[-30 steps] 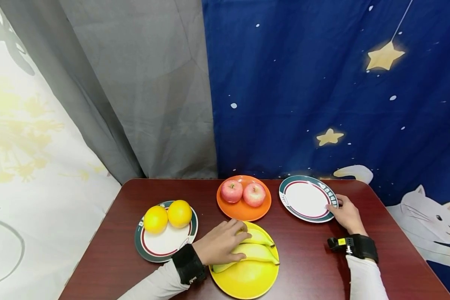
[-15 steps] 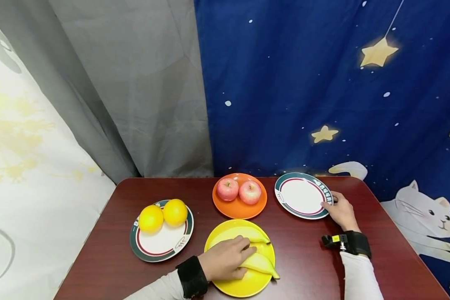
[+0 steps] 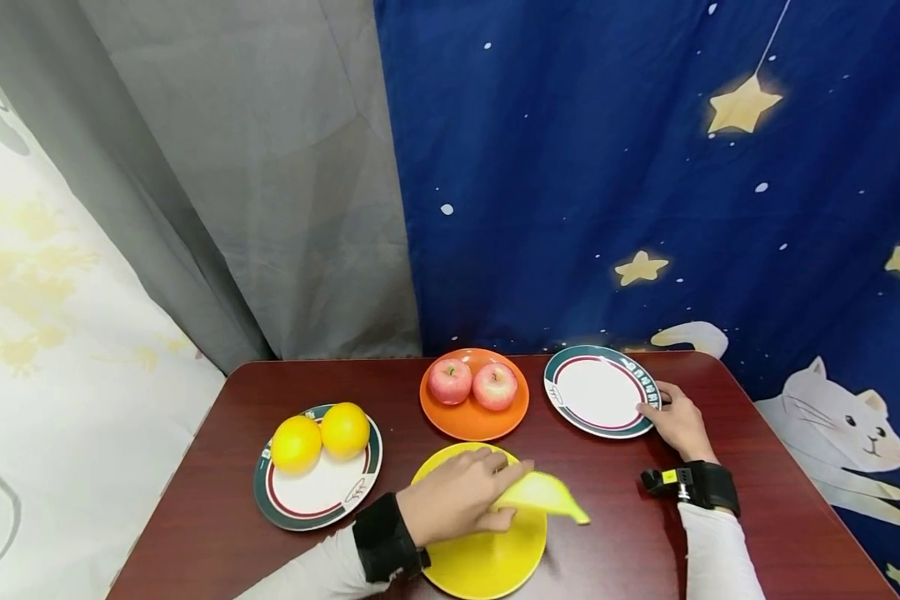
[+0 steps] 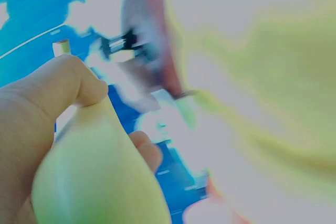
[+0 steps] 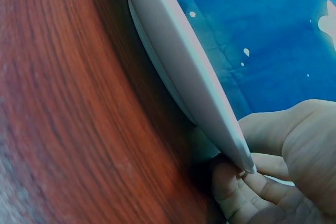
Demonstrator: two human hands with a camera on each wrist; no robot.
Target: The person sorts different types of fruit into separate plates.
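My left hand grips a yellow banana above the yellow plate. The stem end of this banana points right in the head view. In the left wrist view the thumb and fingers wrap around the banana, while the yellow area at right is badly blurred. The hand and banana cover part of the yellow plate, where a second banana lay earlier. My right hand pinches the right rim of a green-rimmed white plate. Close up, the fingers reach under this plate's edge, near the wooden surface.
An orange plate bears two apples at the back middle. On the left, another green-rimmed plate holds two oranges. The brown table ends at a blue curtain and a grey curtain.
My left hand has taken hold of the front banana and raised it off the yellow plate. The right hand stays at its plate's rim. The head view has shifted slightly.
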